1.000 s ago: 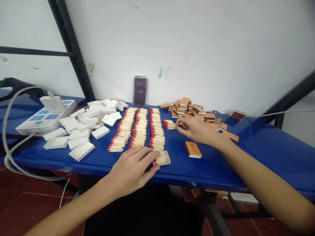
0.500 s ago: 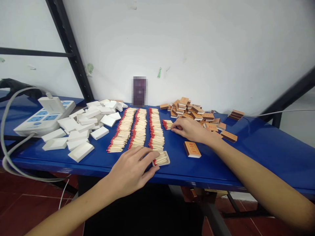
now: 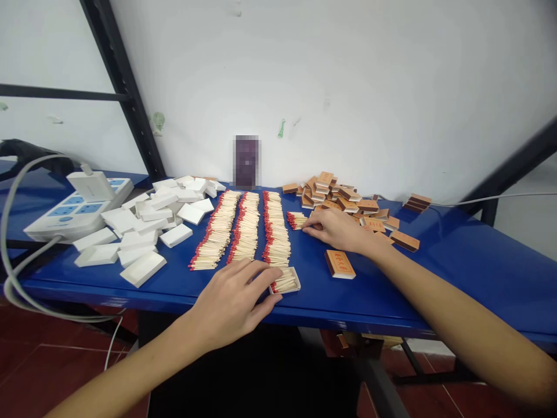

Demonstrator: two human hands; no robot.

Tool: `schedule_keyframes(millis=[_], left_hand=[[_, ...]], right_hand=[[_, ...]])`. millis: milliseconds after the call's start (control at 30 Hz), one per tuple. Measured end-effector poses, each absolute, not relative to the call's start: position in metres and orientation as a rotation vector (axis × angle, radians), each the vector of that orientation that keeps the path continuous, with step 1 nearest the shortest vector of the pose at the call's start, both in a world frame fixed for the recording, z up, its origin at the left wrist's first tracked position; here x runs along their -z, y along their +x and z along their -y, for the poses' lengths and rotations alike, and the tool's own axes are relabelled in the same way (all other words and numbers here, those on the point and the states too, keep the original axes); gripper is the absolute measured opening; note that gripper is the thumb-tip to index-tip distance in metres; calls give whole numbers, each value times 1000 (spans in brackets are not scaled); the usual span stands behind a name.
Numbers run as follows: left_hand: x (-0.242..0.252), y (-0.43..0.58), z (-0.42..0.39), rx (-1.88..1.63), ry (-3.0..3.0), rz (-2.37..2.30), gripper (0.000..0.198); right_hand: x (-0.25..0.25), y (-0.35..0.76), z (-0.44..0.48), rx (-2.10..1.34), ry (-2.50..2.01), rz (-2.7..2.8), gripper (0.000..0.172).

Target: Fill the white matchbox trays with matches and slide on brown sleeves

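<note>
My left hand (image 3: pixel 237 296) grips the left end of a small white matchbox tray (image 3: pixel 297 281) near the front edge of the blue table, thumb in front and fingers behind. Red-tipped matches (image 3: pixel 285 283) lie inside that tray, heads to the left. Farther back, my right hand (image 3: pixel 333 227) has its thumb and fingers closed at the plain ends of a small group of matches (image 3: pixel 296 220); the exact grip is partly hidden. Three long rows of matches (image 3: pixel 276 226) lie left of it. One orange matchbox (image 3: pixel 340 265) rests just below my right forearm.
White empty trays (image 3: pixel 143 223) are heaped at the left, beside a power strip (image 3: pixel 73 212) with cables. Orange matchbox sleeves (image 3: pixel 343 197) pile up behind my right hand. A blurred dark rectangle (image 3: pixel 246 162) stands against the wall. Black shelf posts (image 3: pixel 126 87) frame the table (image 3: pixel 456 261).
</note>
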State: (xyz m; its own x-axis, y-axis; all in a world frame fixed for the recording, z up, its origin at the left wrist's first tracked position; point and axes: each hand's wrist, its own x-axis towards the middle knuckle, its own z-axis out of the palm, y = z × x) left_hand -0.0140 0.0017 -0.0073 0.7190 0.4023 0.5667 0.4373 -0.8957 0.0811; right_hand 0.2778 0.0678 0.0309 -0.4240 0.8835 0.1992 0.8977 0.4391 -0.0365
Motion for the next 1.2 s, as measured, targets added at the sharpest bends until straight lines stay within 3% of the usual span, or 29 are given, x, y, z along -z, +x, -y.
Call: schedule_keyframes(millis=[367, 933, 1200], left_hand=[[8, -15, -3, 932, -2857, 686, 24], [7, -15, -1, 947, -2841, 674, 24], [6, -14, -1, 944, -2845, 681, 25]], right_hand=[[-34, 275, -66, -183, -1559, 2418, 25], [-37, 278, -58, -89, -1577, 2496, 19], [-38, 277, -57, -242, -1554, 2567, 13]])
